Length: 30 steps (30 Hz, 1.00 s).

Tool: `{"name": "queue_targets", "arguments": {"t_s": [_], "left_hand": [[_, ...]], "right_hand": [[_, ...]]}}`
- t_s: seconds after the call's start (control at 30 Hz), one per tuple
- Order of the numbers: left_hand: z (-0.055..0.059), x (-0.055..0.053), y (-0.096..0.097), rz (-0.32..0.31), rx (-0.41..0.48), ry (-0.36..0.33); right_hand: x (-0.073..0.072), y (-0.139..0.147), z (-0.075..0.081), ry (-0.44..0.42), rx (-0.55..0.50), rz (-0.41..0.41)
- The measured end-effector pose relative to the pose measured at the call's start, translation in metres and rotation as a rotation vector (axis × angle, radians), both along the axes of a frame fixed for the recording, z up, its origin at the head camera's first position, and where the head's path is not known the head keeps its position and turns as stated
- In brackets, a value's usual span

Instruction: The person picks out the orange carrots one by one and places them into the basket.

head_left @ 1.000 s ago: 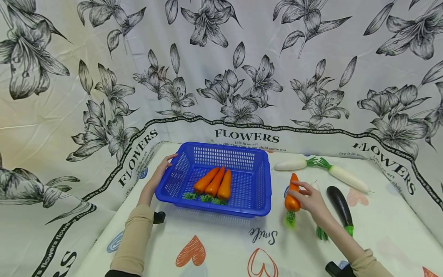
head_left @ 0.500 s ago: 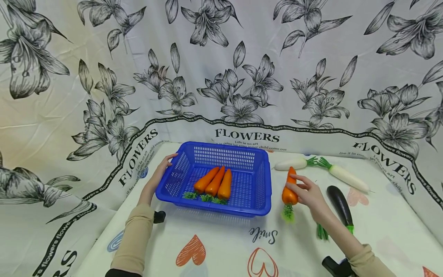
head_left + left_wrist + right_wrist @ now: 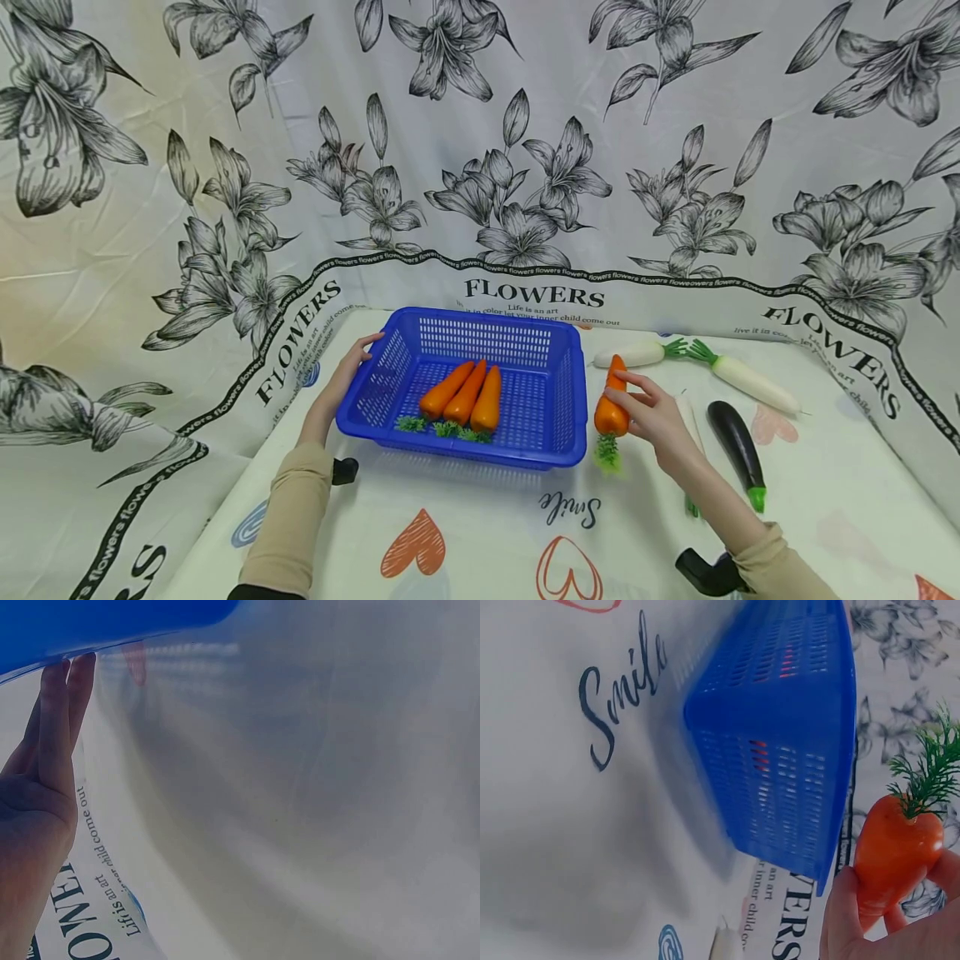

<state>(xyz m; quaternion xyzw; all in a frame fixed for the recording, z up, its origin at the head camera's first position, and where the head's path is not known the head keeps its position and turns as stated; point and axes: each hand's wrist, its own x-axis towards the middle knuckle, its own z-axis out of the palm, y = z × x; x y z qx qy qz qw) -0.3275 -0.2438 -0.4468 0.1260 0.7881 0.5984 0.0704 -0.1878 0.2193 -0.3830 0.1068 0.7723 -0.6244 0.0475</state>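
Note:
My right hand point(image 3: 652, 417) pinches an orange carrot point(image 3: 612, 400) with a green leafy top, just right of the blue basket point(image 3: 570, 454). In the right wrist view the carrot point(image 3: 896, 855) hangs between thumb and fingers, leaves upward, apart from the basket wall point(image 3: 772, 757). My left hand point(image 3: 348, 375) rests against the basket's left side. The left wrist view shows that hand point(image 3: 49, 765) with fairly straight fingers touching the underside of the blue rim point(image 3: 112, 630). Several carrots point(image 3: 468, 396) lie side by side in the basket, leaves toward me.
Two white radishes point(image 3: 753, 386) lie at the back right, leaves meeting. A dark eggplant point(image 3: 735, 442) lies right of my right forearm. Another pale vegetable with a green end point(image 3: 692, 504) is partly hidden by that arm. A patterned cloth point(image 3: 465, 517) covers the table.
My right hand has moved left with the carrot, bringing it closer to the basket. My left hand and the basket have stayed in place.

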Motion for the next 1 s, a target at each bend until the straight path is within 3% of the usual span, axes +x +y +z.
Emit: {"name": "queue_targets", "arguments": {"t_s": [0.7,1.0], "left_hand": [[-0.005,0.001,0.000,-0.001,-0.038,0.037],[-0.003,0.000,0.000,0.005,-0.028,0.020]], "right_hand": [[-0.003,-0.023,-0.004,0.015,-0.063,0.028],[-0.009,-0.030,-0.001,0.017,-0.060,0.008]]}}
